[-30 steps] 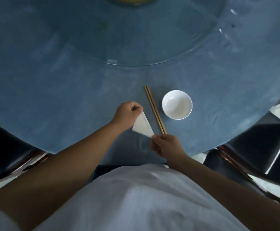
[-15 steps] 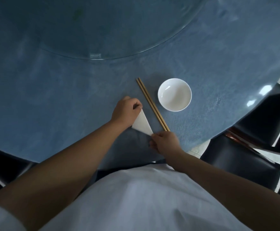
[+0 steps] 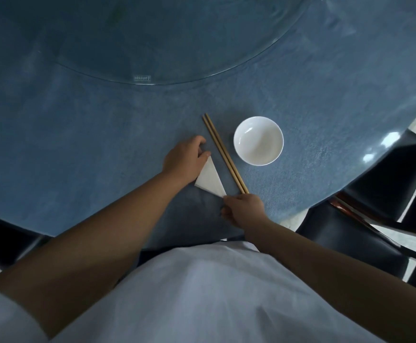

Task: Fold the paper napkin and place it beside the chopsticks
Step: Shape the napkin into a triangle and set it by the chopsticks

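A white paper napkin, folded into a triangle, lies flat on the blue tablecloth just left of a pair of wooden chopsticks. My left hand rests on the napkin's upper left side, thumb at its top corner, fingers partly spread on the cloth. My right hand pinches the napkin's lower tip, close to the near ends of the chopsticks. The napkin and chopsticks lie almost parallel, a narrow gap between them.
A white empty bowl stands right of the chopsticks. A large glass turntable covers the table's middle. The round table's edge curves near my body; dark glossy chairs stand at right and left.
The napkin has come down flat onto the cloth beside the chopsticks. My left hand has loosened from a fist to fingers resting on it. The camera view has shifted slightly.
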The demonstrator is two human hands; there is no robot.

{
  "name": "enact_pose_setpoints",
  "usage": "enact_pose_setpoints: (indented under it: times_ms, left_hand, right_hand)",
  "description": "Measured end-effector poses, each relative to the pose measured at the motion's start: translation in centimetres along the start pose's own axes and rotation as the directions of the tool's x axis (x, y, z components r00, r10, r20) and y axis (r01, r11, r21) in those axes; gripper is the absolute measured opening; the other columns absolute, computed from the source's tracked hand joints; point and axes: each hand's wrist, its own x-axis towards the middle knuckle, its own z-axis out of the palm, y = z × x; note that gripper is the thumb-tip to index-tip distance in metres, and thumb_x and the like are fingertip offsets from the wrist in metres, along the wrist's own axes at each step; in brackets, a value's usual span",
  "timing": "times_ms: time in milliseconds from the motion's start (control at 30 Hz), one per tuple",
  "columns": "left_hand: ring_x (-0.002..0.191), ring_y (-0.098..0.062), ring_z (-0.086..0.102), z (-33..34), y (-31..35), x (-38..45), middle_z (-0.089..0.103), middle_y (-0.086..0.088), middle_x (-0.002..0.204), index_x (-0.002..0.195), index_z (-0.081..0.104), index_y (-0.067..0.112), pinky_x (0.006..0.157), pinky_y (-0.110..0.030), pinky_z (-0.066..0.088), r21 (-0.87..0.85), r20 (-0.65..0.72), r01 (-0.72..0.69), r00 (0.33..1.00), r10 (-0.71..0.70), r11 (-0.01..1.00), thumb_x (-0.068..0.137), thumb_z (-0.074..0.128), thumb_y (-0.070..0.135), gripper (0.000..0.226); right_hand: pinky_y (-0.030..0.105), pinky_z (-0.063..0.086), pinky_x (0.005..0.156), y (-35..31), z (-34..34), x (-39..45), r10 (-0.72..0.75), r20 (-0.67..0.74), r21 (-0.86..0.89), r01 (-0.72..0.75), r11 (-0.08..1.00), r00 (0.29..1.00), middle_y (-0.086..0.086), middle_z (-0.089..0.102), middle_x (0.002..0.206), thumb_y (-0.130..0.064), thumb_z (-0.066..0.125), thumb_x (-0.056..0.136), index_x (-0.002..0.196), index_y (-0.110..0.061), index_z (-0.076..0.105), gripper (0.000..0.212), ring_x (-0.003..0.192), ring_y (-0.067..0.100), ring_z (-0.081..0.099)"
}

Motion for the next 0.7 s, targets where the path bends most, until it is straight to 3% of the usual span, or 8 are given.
enact_pose_setpoints:
  times_ms: [100, 200, 233, 300, 367, 433, 567, 700]
  left_hand:
    - [0.09, -0.023, 0.061, -0.8, -0.5, -0.9, 0.065, -0.002, 0.1, 0.121, 0.056, 0.013, 0.079, -0.037, 0.048, -0.07, -0.017, -0.049, 0.999, 0.048, 0.996, 0.089, 0.061, 0.021, 0.033]
    - [0.105, -0.027, 0.06, -1.2, -1.0, -2.3, 0.063, -0.008, 0.12, 0.124, 0.056, 0.012, 0.087, -0.038, 0.047, -0.005, -0.035, -0.15, 0.988, 0.15, 0.989, 0.089, 0.06, 0.02, 0.036]
    - [0.113, -0.029, 0.056, -1.1, -1.1, -2.8, 0.06, -0.008, 0.127, 0.127, 0.055, 0.012, 0.09, -0.039, 0.045, 0.078, -0.015, -0.228, 0.973, 0.23, 0.971, 0.089, 0.059, 0.021, 0.039]
    - [0.133, -0.027, 0.041, -0.7, -1.1, -3.7, 0.048, -0.008, 0.145, 0.137, 0.047, 0.011, 0.101, -0.041, 0.036, 0.265, 0.095, -0.374, 0.927, 0.362, 0.889, 0.091, 0.056, 0.027, 0.049]
    - [0.146, -0.022, 0.019, 0.0, -1.2, -4.2, 0.026, -0.004, 0.158, 0.147, 0.031, 0.013, 0.111, -0.043, 0.023, 0.429, 0.207, -0.431, 0.903, 0.378, 0.794, 0.095, 0.047, 0.037, 0.059]
    - [0.148, -0.02, 0.002, 0.8, -1.4, -4.5, 0.01, -0.002, 0.162, 0.152, 0.017, 0.015, 0.116, -0.045, 0.012, 0.516, 0.264, -0.409, 0.912, 0.315, 0.753, 0.098, 0.037, 0.043, 0.064]
    - [0.147, -0.022, -0.012, 1.6, -2.0, -4.9, -0.009, 0.0, 0.162, 0.153, -0.003, 0.017, 0.117, -0.05, 0.0, 0.576, 0.306, -0.381, 0.921, 0.241, 0.723, 0.098, 0.026, 0.049, 0.069]
    - [0.144, -0.023, -0.024, 1.5, -2.6, -5.1, -0.022, 0.002, 0.159, 0.15, -0.016, 0.02, 0.114, -0.05, -0.012, 0.575, 0.313, -0.347, 0.93, 0.192, 0.741, 0.096, 0.02, 0.056, 0.075]
  right_hand:
    - [0.041, 0.056, 0.062, -0.5, -1.3, -0.6, -0.047, 0.051, -0.106, 0.053, 0.993, 0.998, 0.016, 0.07, 0.062, -0.023, 0.065, 0.072, 0.059, -0.002, 0.069, 0.025, 0.054, 0.027, 0.063]
    - [0.03, 0.047, 0.052, -0.4, -2.9, -1.2, -0.393, 0.036, -0.449, 0.366, 0.815, 0.919, 0.001, 0.065, 0.056, -0.022, 0.055, 0.077, 0.065, -0.013, 0.066, 0.019, 0.049, 0.015, 0.059]
    - [0.03, 0.044, 0.053, -0.3, -3.3, -1.3, -0.542, 0.075, -0.554, 0.487, 0.675, 0.837, 0.0, 0.064, 0.061, -0.021, 0.054, 0.08, 0.071, -0.015, 0.065, 0.015, 0.055, 0.016, 0.059]
    - [0.034, 0.048, 0.066, -0.3, -3.8, -1.3, -0.751, 0.299, -0.685, 0.681, 0.261, 0.589, 0.005, 0.069, 0.086, -0.018, 0.054, 0.081, 0.089, -0.016, 0.065, 0.014, 0.084, 0.028, 0.063]
    - [0.039, 0.048, 0.086, 0.0, -4.0, -0.8, -0.764, 0.536, -0.677, 0.723, -0.134, 0.36, 0.007, 0.067, 0.118, -0.019, 0.056, 0.079, 0.114, -0.011, 0.064, 0.037, 0.113, 0.028, 0.059]
    - [0.043, 0.045, 0.095, 0.4, -4.0, -0.7, -0.707, 0.657, -0.633, 0.703, -0.325, 0.264, 0.009, 0.062, 0.128, -0.022, 0.052, 0.08, 0.122, -0.007, 0.06, 0.046, 0.122, 0.027, 0.054]
    - [0.045, 0.045, 0.1, 1.8, -3.8, -0.3, -0.642, 0.714, -0.623, 0.671, -0.402, 0.279, 0.013, 0.065, 0.125, -0.021, 0.056, 0.08, 0.12, -0.004, 0.063, 0.044, 0.12, 0.027, 0.057]
    - [0.039, 0.05, 0.092, 2.2, -4.0, -0.3, -0.689, 0.69, -0.601, 0.707, -0.374, 0.222, 0.015, 0.07, 0.113, -0.014, 0.06, 0.076, 0.107, -0.003, 0.069, 0.033, 0.108, 0.029, 0.064]
